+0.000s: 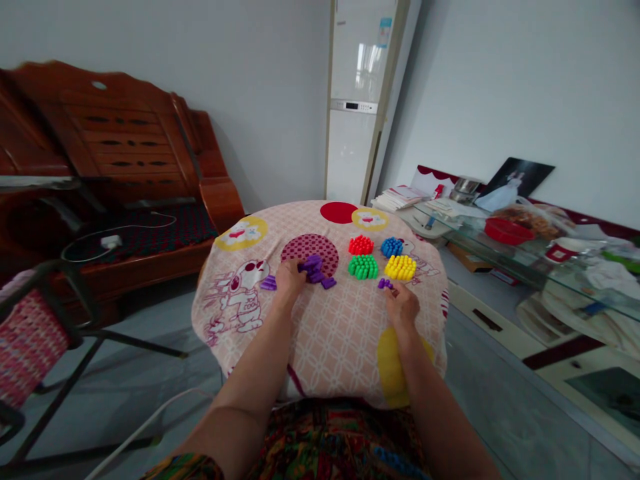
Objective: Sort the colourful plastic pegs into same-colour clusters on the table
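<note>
head view | from head height | faces forward, down | table (333, 340) close below | wall (270, 100) beyond

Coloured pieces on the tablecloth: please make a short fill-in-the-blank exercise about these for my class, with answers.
1. The pieces at the left hand and those at the right hand are ____.
2. Directly beyond the green cluster stands the ____ cluster.
3. The blue cluster stands just beyond the ____ cluster.

Missing words: purple; red; yellow.
</note>
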A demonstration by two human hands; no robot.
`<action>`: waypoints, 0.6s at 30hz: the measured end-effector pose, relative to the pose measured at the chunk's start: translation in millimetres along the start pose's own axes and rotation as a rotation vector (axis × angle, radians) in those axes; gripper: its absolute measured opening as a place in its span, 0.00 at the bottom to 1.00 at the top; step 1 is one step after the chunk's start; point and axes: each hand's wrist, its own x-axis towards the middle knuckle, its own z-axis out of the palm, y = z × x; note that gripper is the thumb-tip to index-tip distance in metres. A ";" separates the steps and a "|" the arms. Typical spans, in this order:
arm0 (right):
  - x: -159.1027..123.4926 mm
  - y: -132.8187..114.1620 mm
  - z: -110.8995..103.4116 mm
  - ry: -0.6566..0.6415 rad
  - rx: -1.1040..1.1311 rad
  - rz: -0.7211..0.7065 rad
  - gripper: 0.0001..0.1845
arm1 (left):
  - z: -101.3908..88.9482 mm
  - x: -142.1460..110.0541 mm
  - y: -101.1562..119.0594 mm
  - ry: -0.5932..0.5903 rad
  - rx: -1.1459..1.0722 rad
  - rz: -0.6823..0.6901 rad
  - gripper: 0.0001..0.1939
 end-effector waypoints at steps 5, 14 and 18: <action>-0.1 1.8 0.5 0.015 0.025 -0.022 0.13 | 0.2 5.5 -7.9 0.039 -0.032 -0.037 0.19; 1.7 3.4 1.0 0.007 0.117 -0.038 0.16 | -2.1 12.6 -4.0 0.094 -0.198 -0.091 0.09; 4.3 3.1 2.6 -0.001 0.125 -0.015 0.17 | -9.3 10.7 1.2 0.119 -0.469 -0.114 0.10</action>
